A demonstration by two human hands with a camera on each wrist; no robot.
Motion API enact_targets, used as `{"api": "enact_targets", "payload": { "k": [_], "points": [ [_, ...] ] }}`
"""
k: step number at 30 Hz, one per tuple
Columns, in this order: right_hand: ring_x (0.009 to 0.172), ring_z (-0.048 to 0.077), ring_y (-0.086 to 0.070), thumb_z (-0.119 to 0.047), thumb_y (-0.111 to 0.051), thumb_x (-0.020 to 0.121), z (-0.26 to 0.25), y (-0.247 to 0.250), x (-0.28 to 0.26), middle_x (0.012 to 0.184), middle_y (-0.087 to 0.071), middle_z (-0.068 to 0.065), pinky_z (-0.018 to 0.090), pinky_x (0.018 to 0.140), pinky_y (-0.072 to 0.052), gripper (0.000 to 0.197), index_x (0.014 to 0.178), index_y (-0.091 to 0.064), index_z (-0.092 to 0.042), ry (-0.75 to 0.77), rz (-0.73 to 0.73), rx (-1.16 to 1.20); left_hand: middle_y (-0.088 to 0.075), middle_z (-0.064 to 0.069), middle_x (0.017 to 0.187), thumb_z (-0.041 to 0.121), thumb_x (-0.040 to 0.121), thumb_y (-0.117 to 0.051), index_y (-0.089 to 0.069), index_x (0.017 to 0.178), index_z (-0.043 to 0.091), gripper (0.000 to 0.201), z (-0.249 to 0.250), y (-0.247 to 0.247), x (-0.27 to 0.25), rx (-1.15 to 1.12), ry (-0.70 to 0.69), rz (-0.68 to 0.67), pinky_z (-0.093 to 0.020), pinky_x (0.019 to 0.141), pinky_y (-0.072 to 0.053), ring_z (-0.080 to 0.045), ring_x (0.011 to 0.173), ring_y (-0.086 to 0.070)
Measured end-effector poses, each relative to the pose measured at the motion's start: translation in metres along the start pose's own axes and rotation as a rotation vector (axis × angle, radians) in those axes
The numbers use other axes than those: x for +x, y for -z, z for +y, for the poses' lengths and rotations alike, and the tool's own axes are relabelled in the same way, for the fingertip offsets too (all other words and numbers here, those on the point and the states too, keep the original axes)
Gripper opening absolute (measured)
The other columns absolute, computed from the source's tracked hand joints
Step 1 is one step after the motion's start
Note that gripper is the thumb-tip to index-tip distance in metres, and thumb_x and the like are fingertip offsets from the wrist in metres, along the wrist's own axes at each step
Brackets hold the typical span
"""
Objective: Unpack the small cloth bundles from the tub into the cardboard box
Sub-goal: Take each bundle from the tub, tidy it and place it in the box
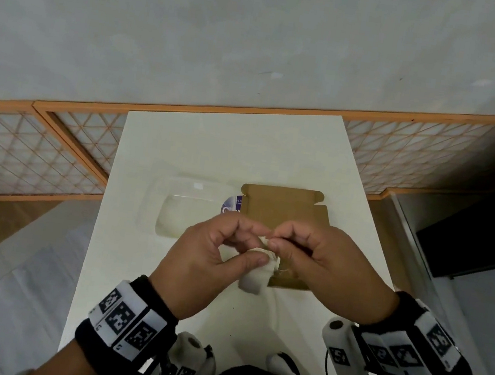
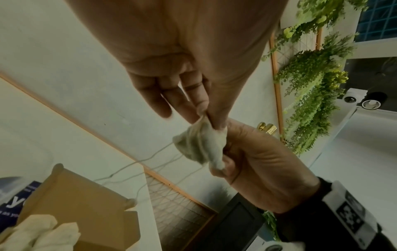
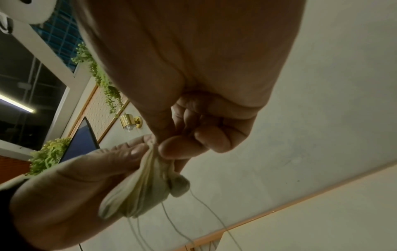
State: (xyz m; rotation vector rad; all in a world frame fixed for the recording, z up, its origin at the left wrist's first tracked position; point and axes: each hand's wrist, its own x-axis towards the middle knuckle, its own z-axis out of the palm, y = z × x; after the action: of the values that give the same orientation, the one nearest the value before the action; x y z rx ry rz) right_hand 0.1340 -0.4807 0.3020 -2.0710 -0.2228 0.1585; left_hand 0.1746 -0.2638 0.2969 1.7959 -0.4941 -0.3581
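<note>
Over the near part of the open cardboard box (image 1: 284, 206) my two hands hold one small cream cloth bundle (image 1: 255, 275). My left hand (image 1: 258, 247) pinches its upper side between thumb and forefinger. My right hand (image 1: 275, 239) pinches the gathered top. In the left wrist view the bundle (image 2: 197, 146) hangs between my left hand (image 2: 207, 118) and my right hand (image 2: 227, 163), with loose threads trailing from it. Two more cream bundles (image 2: 43, 234) lie in the box (image 2: 90, 200). The clear plastic tub (image 1: 157, 194) stands left of the box. Its contents are unclear.
A purple-labelled item (image 1: 232, 206) lies between tub and box. The white table (image 1: 229, 147) is narrow, with its edges close on both sides. An orange-framed lattice panel (image 1: 39, 153) runs along the wall behind, and a dark screen (image 1: 479, 230) stands at the right.
</note>
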Motion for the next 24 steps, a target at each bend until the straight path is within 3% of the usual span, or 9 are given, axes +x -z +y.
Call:
{"api": "enact_targets", "payload": {
  "k": [2, 4, 7, 9, 11, 13, 15, 22, 24],
  "points": [
    [0.059, 0.009, -0.051, -0.023, -0.059, 0.106, 0.002, 0.003, -0.002, 0.067, -0.056, 0.002, 0.016, 0.057, -0.045, 0.017, 0.092, -0.069, -0.019, -0.021, -0.006, 0.039, -0.074, 0.014, 0.09, 0.024, 0.088, -0.082, -0.074, 0.104, 0.036, 0.022, -0.002, -0.006, 0.004, 0.054, -0.018, 0.041, -0.027, 0.092, -0.05, -0.013, 0.097, -0.069],
    [0.058, 0.007, -0.048, -0.024, -0.059, 0.106, 0.003, 0.007, -0.004, 0.065, -0.055, 0.0, 0.017, 0.056, -0.04, 0.018, 0.09, -0.067, -0.019, -0.027, 0.001, 0.005, -0.073, 0.018, 0.09, 0.026, 0.087, -0.081, -0.075, 0.101, 0.037, 0.019, -0.001, -0.012, 0.007, 0.068, -0.048, 0.052, -0.022, 0.104, -0.044, -0.012, 0.099, -0.068],
    [0.059, 0.007, -0.053, -0.025, -0.058, 0.106, 0.009, 0.014, -0.003, 0.067, -0.059, -0.011, 0.021, 0.056, -0.043, 0.018, 0.09, -0.066, -0.024, -0.059, 0.035, -0.041, -0.072, 0.018, 0.089, 0.014, 0.087, -0.082, -0.076, 0.101, 0.028, 0.02, 0.005, -0.017, 0.009, -0.003, -0.044, -0.002, -0.007, 0.081, -0.049, -0.007, 0.095, -0.069],
    [0.066, 0.009, -0.062, -0.027, -0.058, 0.105, 0.016, 0.022, -0.001, 0.077, -0.069, -0.017, 0.024, 0.061, -0.05, 0.016, 0.094, -0.069, -0.028, -0.09, 0.12, -0.092, -0.072, 0.017, 0.088, 0.016, 0.086, -0.083, -0.076, 0.101, 0.026, 0.019, 0.01, -0.018, 0.01, -0.013, -0.072, -0.055, -0.006, 0.08, -0.048, -0.008, 0.095, -0.068],
    [0.072, 0.009, -0.065, -0.03, -0.059, 0.105, 0.023, 0.031, -0.001, 0.083, -0.071, -0.018, 0.028, 0.066, -0.054, 0.014, 0.097, -0.07, -0.031, -0.107, 0.223, -0.162, -0.072, 0.016, 0.089, 0.027, 0.087, -0.083, -0.074, 0.101, 0.034, 0.018, 0.012, -0.019, 0.01, 0.026, -0.1, -0.095, -0.012, 0.097, -0.043, -0.011, 0.098, -0.068],
    [0.073, 0.01, -0.065, -0.03, -0.06, 0.104, 0.027, 0.037, -0.001, 0.082, -0.07, -0.015, 0.032, 0.067, -0.055, 0.012, 0.098, -0.07, -0.03, -0.112, 0.289, -0.162, -0.072, 0.019, 0.089, 0.033, 0.086, -0.08, -0.071, 0.101, 0.037, 0.017, 0.011, -0.021, 0.012, 0.053, -0.109, -0.11, -0.024, 0.121, -0.025, -0.011, 0.098, -0.068],
    [0.069, 0.015, -0.064, -0.029, -0.061, 0.104, 0.026, 0.038, -0.003, 0.08, -0.07, -0.01, 0.039, 0.066, -0.055, 0.012, 0.097, -0.07, -0.03, -0.095, 0.279, -0.134, -0.072, 0.02, 0.088, 0.033, 0.087, -0.079, -0.071, 0.099, 0.037, 0.015, 0.01, -0.024, 0.014, 0.059, -0.121, -0.104, -0.034, 0.127, -0.014, -0.009, 0.097, -0.069],
    [0.059, 0.015, -0.056, -0.03, -0.06, 0.104, 0.015, 0.024, -0.016, 0.068, -0.061, -0.006, 0.033, 0.056, -0.046, 0.015, 0.092, -0.069, -0.028, -0.033, 0.078, -0.084, -0.073, 0.021, 0.092, 0.03, 0.087, -0.078, -0.074, 0.098, 0.037, 0.014, 0.002, -0.028, 0.022, 0.053, -0.094, 0.002, -0.033, 0.128, -0.009, -0.007, 0.102, -0.07],
    [0.057, 0.012, -0.052, -0.028, -0.06, 0.105, 0.016, 0.023, -0.016, 0.066, -0.058, -0.003, 0.029, 0.055, -0.043, 0.017, 0.091, -0.068, -0.026, -0.036, 0.054, -0.076, -0.074, 0.018, 0.092, 0.022, 0.088, -0.081, -0.075, 0.1, 0.032, 0.017, -0.001, -0.029, 0.021, -0.002, -0.07, -0.001, -0.025, 0.121, -0.029, -0.009, 0.098, -0.071]
  ]
}}
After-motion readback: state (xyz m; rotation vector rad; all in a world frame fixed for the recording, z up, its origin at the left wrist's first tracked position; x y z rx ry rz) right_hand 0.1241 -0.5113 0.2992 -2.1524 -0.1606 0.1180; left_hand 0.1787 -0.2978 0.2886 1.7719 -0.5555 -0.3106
